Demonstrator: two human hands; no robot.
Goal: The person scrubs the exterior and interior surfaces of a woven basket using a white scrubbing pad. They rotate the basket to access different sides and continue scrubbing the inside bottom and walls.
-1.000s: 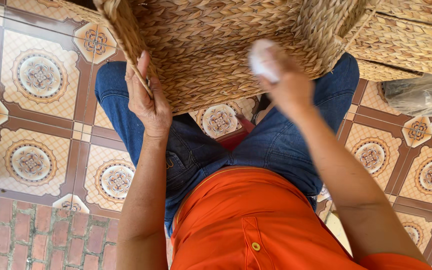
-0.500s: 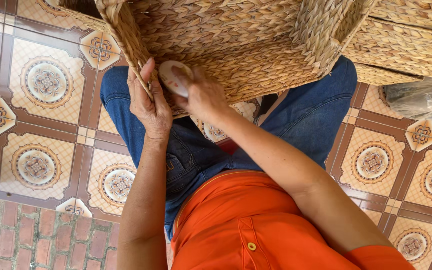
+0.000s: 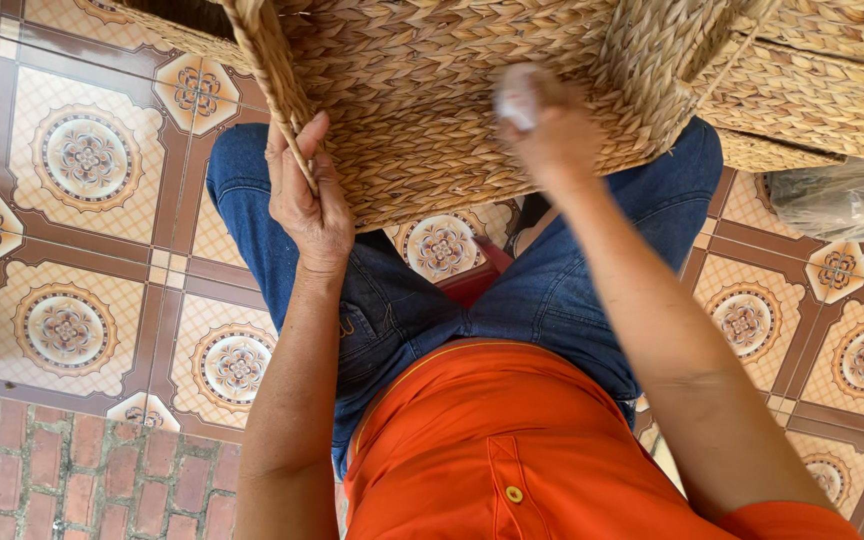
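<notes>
Right hand has swung across the face of the large tan woven seagrass basket, and it now presses a small pale pad or cloth against the weave near the basket's right corner. Half a second ago that same hand and pad were over at the left part of the panel, just beside the other hand; a second ago they were on the right again. So the pad is going back and forth across the woven side, which reads as rubbing or wiping the surface of the weave, stroke by stroke. The fingers are curled closed around the pad, though motion blur hides exactly how they grip it.

Left hand has stayed where it was, closed on the braided vertical edge of the basket at its lower left corner, thumb and fingers pinching the rim to steady it. The basket rests tilted over the person's knees, above the blue denim jeans, with the orange buttoned shirt nearest the camera.

Behind, more woven baskets lie stacked at the right, a crumpled clear plastic bag beside them, all on the patterned tile floor.
</notes>
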